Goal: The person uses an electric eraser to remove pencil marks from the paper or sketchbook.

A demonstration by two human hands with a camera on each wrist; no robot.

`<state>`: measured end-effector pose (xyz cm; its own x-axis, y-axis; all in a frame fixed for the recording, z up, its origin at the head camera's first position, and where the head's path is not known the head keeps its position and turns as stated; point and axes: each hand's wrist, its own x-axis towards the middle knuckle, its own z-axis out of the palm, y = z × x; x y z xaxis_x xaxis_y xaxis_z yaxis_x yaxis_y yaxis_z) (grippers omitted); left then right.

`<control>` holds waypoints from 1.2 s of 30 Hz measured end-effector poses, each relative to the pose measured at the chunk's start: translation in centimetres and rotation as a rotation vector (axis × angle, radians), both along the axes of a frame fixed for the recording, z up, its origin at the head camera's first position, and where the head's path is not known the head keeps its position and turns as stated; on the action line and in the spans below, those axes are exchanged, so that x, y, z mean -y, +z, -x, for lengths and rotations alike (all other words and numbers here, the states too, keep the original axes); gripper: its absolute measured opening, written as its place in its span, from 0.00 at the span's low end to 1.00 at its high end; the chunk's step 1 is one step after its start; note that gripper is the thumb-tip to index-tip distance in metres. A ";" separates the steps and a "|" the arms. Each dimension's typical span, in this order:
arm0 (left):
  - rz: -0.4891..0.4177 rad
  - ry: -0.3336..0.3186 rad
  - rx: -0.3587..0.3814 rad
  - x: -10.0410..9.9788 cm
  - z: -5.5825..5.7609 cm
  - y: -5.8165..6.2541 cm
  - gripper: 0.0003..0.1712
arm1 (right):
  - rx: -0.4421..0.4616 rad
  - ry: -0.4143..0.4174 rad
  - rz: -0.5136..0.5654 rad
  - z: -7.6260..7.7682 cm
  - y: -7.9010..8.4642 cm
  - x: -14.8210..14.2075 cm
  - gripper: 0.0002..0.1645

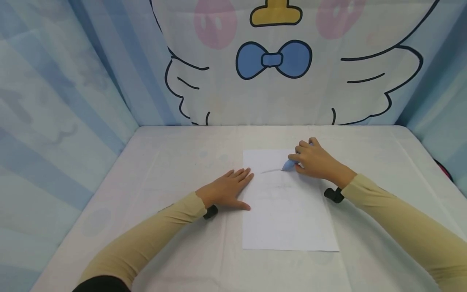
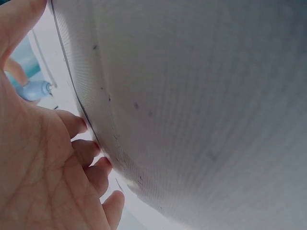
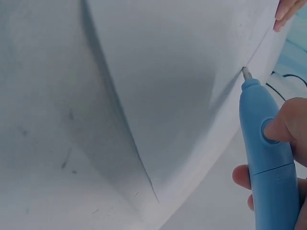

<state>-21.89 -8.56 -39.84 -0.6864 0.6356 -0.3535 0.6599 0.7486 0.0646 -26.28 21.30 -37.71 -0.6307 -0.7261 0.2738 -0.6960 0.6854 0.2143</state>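
A white sheet of paper [image 1: 288, 219] lies flat on the table. My right hand [image 1: 316, 161] grips a light-blue pen-shaped electric tool [image 3: 266, 143] with a thin metal tip. In the right wrist view the thumb [image 3: 283, 127] rests on the tool's round button, with fingers curled behind its body. The tip touches the upper part of the sheet, and a thin line [image 1: 270, 170] runs left from it. My left hand [image 1: 230, 190] lies spread at the sheet's left edge, its fingertips on the paper. Whether that line is drawn or cut, I cannot tell.
A pale cloth covers the table [image 1: 175, 227]. Behind it hangs a curtain [image 1: 273, 97] with a cartoon figure and blue bow tie; another curtain [image 1: 54, 121] hangs at the left. A small black device [image 1: 333, 195] sits at my right wrist.
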 end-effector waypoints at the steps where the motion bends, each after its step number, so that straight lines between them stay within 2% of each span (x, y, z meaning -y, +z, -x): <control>1: 0.001 -0.001 0.001 0.0 0.0 0.0 0.60 | 0.001 -0.005 -0.001 0.0 0.0 0.0 0.13; 6: 0.007 -0.004 0.001 0.0 0.1 0.1 0.60 | 0.019 -0.014 -0.014 -0.1 0.1 0.3 0.13; 13: -0.006 0.004 0.009 0.1 0.0 0.0 0.60 | -0.018 0.008 -0.014 0.0 -0.1 0.3 0.12; 24: -0.009 0.002 0.002 0.1 -0.1 0.0 0.60 | 0.035 -0.009 -0.025 0.0 0.1 0.5 0.12; 28: -0.005 0.003 0.001 0.1 0.0 -0.1 0.60 | 0.057 -0.041 -0.042 0.0 0.4 0.4 0.13; 36: -0.008 -0.001 0.000 0.2 0.0 0.0 0.60 | 0.021 -0.015 -0.017 0.0 0.2 0.3 0.12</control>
<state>-21.85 -8.71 -39.84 -0.6858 0.6391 -0.3482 0.6606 0.7474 0.0705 -26.29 20.97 -37.49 -0.6473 -0.7207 0.2483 -0.6897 0.6924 0.2116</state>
